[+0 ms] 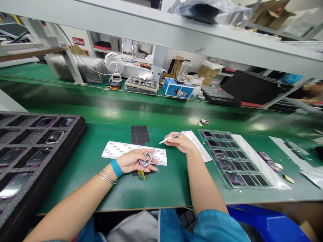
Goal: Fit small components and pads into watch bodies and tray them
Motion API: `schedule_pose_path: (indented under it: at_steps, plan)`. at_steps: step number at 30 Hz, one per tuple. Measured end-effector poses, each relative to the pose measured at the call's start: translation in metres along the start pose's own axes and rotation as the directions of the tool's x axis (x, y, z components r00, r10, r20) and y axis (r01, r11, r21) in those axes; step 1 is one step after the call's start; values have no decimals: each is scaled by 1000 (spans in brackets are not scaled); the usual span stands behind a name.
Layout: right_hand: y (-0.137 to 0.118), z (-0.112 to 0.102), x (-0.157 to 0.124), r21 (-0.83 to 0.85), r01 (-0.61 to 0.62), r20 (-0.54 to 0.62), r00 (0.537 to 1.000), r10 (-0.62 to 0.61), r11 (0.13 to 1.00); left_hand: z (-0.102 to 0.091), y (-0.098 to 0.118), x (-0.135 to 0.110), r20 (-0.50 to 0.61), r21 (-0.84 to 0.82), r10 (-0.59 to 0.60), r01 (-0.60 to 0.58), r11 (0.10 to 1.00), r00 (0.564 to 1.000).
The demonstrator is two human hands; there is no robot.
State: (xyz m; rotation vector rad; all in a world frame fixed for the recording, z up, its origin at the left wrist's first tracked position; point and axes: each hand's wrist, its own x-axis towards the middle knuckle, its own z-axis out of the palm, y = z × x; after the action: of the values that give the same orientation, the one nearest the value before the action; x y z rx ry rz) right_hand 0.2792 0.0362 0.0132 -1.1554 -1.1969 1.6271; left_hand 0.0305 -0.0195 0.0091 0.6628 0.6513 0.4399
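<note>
My left hand (135, 159) is closed around a small watch case (145, 160), its inner parts facing up. A yellow flex cable (141, 174) hangs below it. Slim, pale tweezers (172, 137) are pinched in my right hand (180, 143), the tip pointing left towards the left hand but apart from the watch case. Beneath the left hand lies a white printed sheet (113, 149), with a black sheet (140, 133) behind it. Part of another dark sheet (150, 172) shows under the left fingers.
At left stands a black foam tray (83, 126) with watch cases in its slots. A clear plastic tray (228, 183) with watch parts and black squares lies at right. Loose watch parts (270, 162) sit beyond it. A fan (114, 63) and a blue device (176, 89) stand behind.
</note>
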Motion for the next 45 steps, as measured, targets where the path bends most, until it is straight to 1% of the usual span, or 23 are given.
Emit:
schedule_pose_path:
  at_steps: [2,5,7,9,14,18,30,45]
  plan:
    - [0,-8,0,-43,-17,77,997,21,999,4,-3,5,39,7,-30,29,1000,999]
    - [0,-14,3,-135,-67,115,990,83,989,9,-6,17,88,32,-85,82,996,993]
    - [1,-16,5,-200,-82,138,984,111,976,11,-6,25,82,40,-100,97,994,992]
    - [3,-19,6,-227,-95,157,979,133,969,11,-7,32,51,32,-96,94,995,994]
    - [11,-27,8,-153,-135,151,976,158,979,9,-16,39,49,24,-37,36,999,998]
    - [13,-29,11,-148,-149,160,972,172,978,8,-21,40,-2,7,-7,7,1000,1000]
    - [13,-27,16,-71,-226,170,957,235,972,15,-20,39,-49,-2,-16,16,1000,999]
    - [11,-23,15,-56,-238,176,954,244,970,17,-19,39,-62,15,-9,10,1000,998]
